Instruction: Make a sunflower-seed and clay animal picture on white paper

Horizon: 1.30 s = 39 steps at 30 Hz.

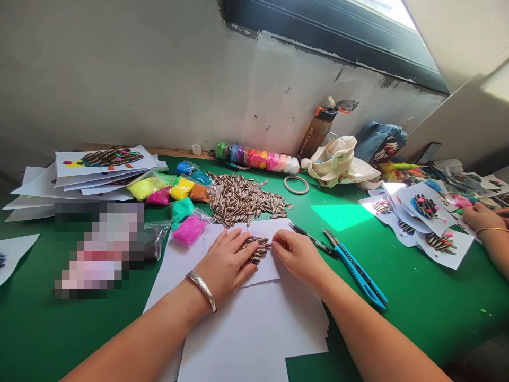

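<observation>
My left hand [226, 262] lies with its fingers spread over a white sheet of paper [264, 276], a silver bangle on the wrist. Under and beside its fingertips is a tight cluster of striped sunflower seeds [259, 250], partly covered by the fingers. At the right edge of that cluster, my right hand [298, 257] pinches thumb and forefinger on what looks like one seed, mostly hidden. Larger white sheets [246, 329] lie beneath. Behind the hands spreads a loose heap of sunflower seeds [242, 199].
Colourful clay packets [190, 229] sit left of the heap, near stacked seed pictures [107, 159]. A blue utility knife [358, 273] and black pen [314, 240] lie right. Behind are a tape roll [296, 184] and bottle [316, 132]. Another person's hand [483, 217] works far right.
</observation>
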{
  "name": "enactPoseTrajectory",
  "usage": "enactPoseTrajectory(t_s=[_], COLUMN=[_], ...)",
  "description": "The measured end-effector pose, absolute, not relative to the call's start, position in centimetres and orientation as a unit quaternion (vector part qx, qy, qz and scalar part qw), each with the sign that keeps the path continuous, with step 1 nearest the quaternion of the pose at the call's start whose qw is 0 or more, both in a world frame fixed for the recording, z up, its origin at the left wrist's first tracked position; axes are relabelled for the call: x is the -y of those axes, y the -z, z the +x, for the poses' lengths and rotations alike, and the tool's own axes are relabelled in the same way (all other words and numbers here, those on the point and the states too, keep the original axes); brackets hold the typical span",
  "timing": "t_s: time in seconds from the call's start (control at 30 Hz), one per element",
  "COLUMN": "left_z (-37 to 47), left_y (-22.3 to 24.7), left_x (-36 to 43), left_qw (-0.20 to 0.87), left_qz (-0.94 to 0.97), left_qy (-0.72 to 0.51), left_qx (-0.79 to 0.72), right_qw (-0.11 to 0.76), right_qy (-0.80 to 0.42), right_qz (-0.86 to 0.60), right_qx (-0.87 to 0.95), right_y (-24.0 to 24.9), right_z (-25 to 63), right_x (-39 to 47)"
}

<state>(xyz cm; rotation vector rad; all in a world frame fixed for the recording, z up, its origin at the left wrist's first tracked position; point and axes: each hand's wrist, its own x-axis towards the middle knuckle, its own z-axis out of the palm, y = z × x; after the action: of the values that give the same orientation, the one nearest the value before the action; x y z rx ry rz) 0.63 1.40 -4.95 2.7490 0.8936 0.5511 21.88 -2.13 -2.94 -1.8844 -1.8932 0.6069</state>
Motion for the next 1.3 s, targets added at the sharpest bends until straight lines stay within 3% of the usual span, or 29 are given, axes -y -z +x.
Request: enactPoseTrajectory(t_s=[0.57, 0.83, 1.3], left_z=[0.8, 0.7, 0.6], left_y=[4.9, 4.8, 4.8], left_x=[-1.5, -1.4, -1.4], left_qw=[0.088, 0.088, 0.103], left_qz=[0.934, 0.933, 0.927], left_qy=[-0.177, -0.176, -0.192], left_qx=[-0.299, -0.301, -0.304], right_qw=[0.159, 0.257, 0.309], right_qy=[-0.166, -0.198, -0.148], right_qz=[-0.677, -0.664, -0.602], right_qx=[0.699, 0.674, 0.721], right_y=[3.6, 3.6, 4.4], right_z=[21.0, 22.0, 21.0], right_x=[1.8, 1.7, 2.0])
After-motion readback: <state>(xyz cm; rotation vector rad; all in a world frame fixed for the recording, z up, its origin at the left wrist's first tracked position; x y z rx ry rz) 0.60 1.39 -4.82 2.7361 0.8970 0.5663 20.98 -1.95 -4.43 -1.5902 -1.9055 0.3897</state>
